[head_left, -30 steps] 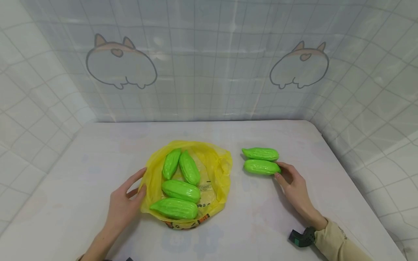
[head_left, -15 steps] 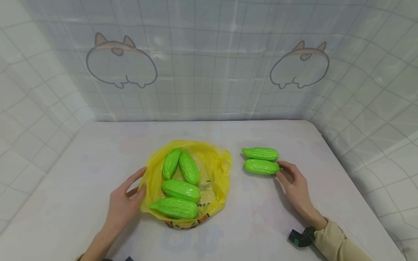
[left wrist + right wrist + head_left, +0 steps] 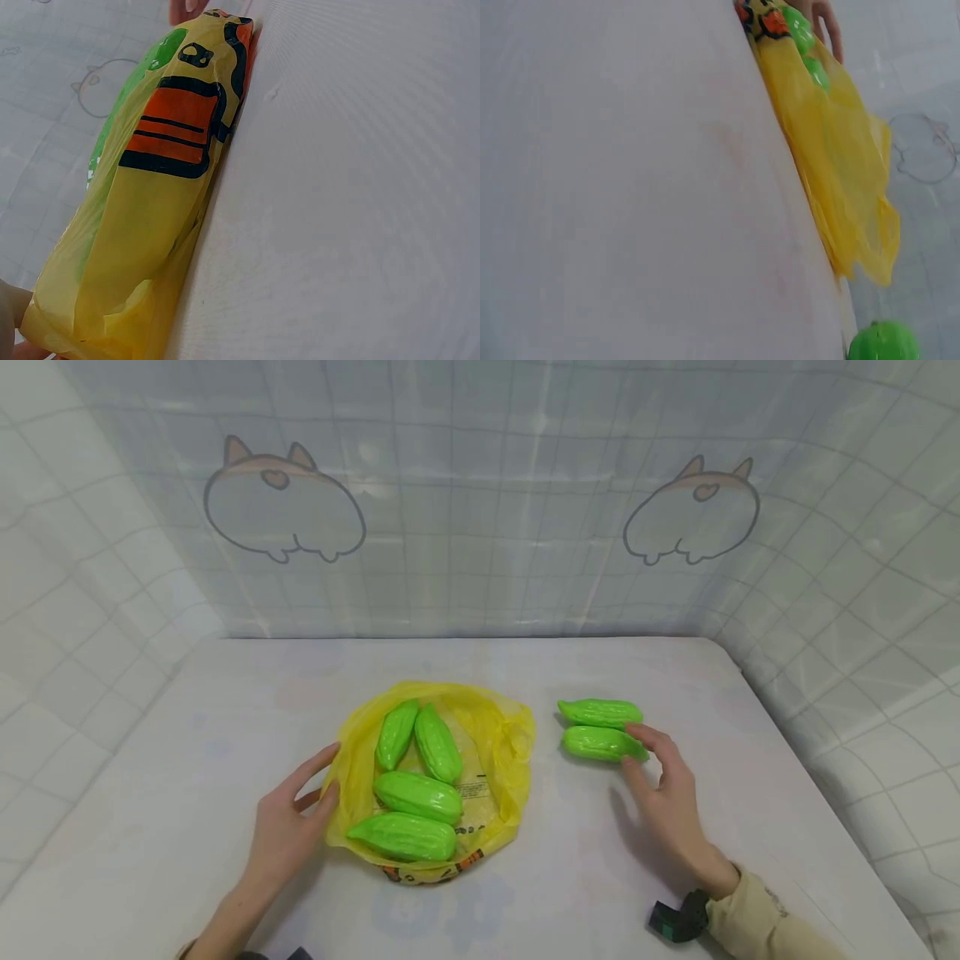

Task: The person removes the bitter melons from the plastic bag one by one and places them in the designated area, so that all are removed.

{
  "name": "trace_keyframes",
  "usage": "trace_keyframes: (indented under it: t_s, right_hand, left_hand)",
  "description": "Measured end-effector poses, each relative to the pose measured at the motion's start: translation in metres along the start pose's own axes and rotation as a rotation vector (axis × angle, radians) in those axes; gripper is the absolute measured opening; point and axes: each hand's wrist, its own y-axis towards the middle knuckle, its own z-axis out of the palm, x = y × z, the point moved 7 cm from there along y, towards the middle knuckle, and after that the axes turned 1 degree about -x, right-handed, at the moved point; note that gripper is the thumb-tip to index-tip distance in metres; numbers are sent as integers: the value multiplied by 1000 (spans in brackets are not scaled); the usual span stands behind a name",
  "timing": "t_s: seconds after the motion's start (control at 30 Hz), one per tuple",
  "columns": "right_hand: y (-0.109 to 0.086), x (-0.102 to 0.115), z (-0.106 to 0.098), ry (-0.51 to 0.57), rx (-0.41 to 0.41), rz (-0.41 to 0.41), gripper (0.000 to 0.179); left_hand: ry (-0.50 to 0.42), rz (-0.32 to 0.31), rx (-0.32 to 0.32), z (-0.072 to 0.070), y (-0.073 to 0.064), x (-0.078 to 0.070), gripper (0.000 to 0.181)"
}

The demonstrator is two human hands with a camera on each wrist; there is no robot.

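Observation:
Thumb and fingers of my left hand (image 3: 288, 822) hold the left rim of a yellow plastic bag (image 3: 517, 743), which stands mouth up. Several shiny green bitter melons (image 3: 416, 797) lie inside it. To the right, two more lie side by side on the table: a rear bitter melon (image 3: 600, 712) and a front bitter melon (image 3: 596, 743). My right hand (image 3: 667, 793) reaches over the front one's right end, thumb and index finger spread either side of it; contact is unclear. In the right wrist view, a bitter melon (image 3: 885, 343) shows at the bottom, but the right fingers are out of view.
A white table (image 3: 247, 693) lies beneath everything, with a grid-patterned curtain (image 3: 495, 527) behind it and at both sides. A black wrist device (image 3: 681, 917) sits at the right cuff, close to the tabletop.
My right hand has shifted slightly left, from the tip of the front bitter melon to above its right end. The left hand, bag and bitter melons have stayed in place.

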Motion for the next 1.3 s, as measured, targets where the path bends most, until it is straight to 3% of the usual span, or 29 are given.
trace_keyframes:
  t_s: [0.17, 0.43, 1.07, 1.3]
  right_hand:
    - [-1, 22, 13, 23, 25, -119, 48]
    - [-12, 48, 39, 50, 111, -181, 48]
    - [-18, 92, 107, 127, 306, -214, 46]
    - [-18, 97, 132, 141, 368, -141, 42]
  left_hand:
    - [-7, 5, 2, 2, 1, 1, 51]
    - [-9, 9, -2, 3, 2, 0, 51]
    - [19, 3, -9, 2, 0, 2, 46]
    - [23, -4, -6, 2, 0, 3, 46]
